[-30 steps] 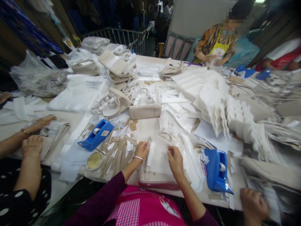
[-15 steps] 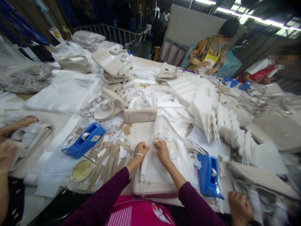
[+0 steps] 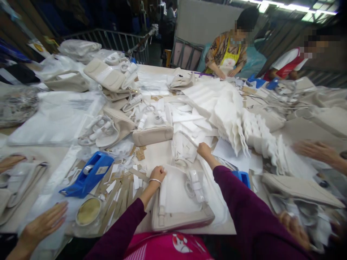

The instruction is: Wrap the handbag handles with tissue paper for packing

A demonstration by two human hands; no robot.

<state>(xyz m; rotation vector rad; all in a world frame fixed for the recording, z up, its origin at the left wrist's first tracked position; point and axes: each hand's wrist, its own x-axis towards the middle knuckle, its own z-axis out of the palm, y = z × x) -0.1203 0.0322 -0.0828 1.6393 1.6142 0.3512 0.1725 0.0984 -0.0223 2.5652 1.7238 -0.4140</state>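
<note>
In front of me lies a beige handbag (image 3: 184, 216) with a white sheet over its upper face and a wrapped coiled strap (image 3: 195, 186) on top. My left hand (image 3: 158, 174) is closed at the bag's upper left corner, fingers pinched on its edge. Beyond the bag, to the right, my right hand (image 3: 204, 151) is closed around a thin beige strap (image 3: 188, 138). Its fingertips are partly hidden. A second beige handbag (image 3: 153, 135) stands just past my hands.
Blue tape dispensers (image 3: 88, 175) sit left and, partly behind my right sleeve, right. A round tin (image 3: 88, 211) lies near paper strips. White foam sheets (image 3: 227, 108) heap at right. Co-workers' hands (image 3: 45, 224) reach in from both sides; a person in a yellow apron (image 3: 232, 54) stands opposite.
My right hand has left the bag's top edge and moved right and away, to the strap. My left hand stays at the corner. A co-worker's hand has come in at lower left.
</note>
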